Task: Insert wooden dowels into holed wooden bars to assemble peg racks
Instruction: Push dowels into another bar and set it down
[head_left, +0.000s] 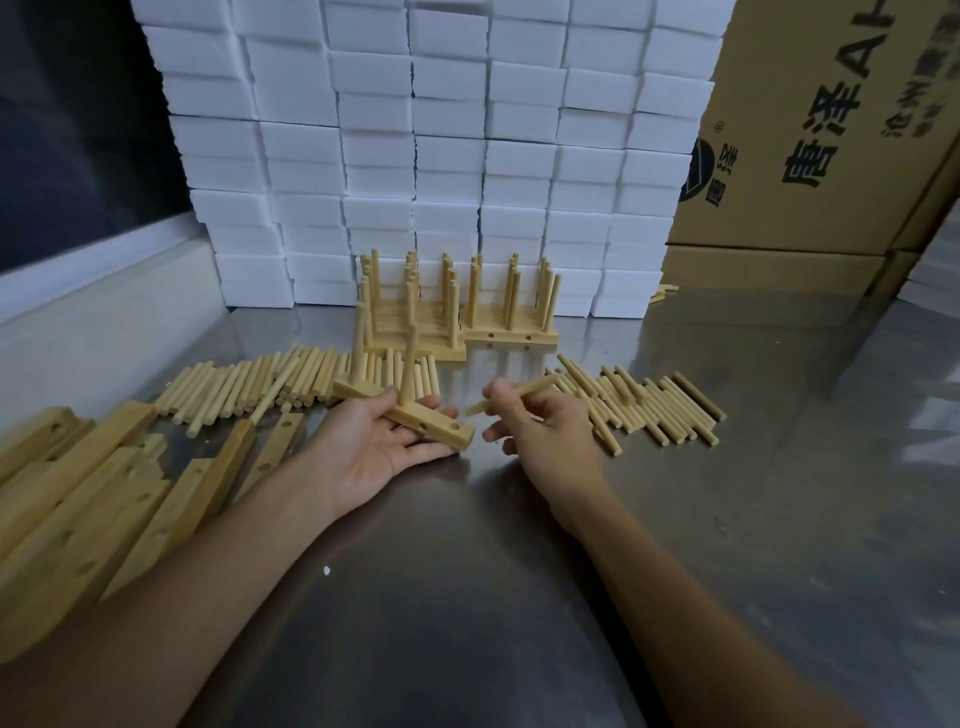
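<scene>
My left hand (379, 441), palm up, holds a holed wooden bar (441, 427) just above the steel table. Two dowels (408, 364) stand upright in the bar, and two empty holes show on its near side face. My right hand (540, 423) pinches a single loose dowel (511, 397), which lies slanted a short way right of the bar. Loose dowels lie in a pile on the left (291, 387) and another on the right (649, 410). Finished peg racks (457, 317) stand behind.
Several bare holed bars (104, 493) lie stacked at the left of the steel table (727, 519). A wall of white foam blocks (441, 156) rises at the back, with brown cardboard boxes (810, 156) at the right. A dark window is at the far left.
</scene>
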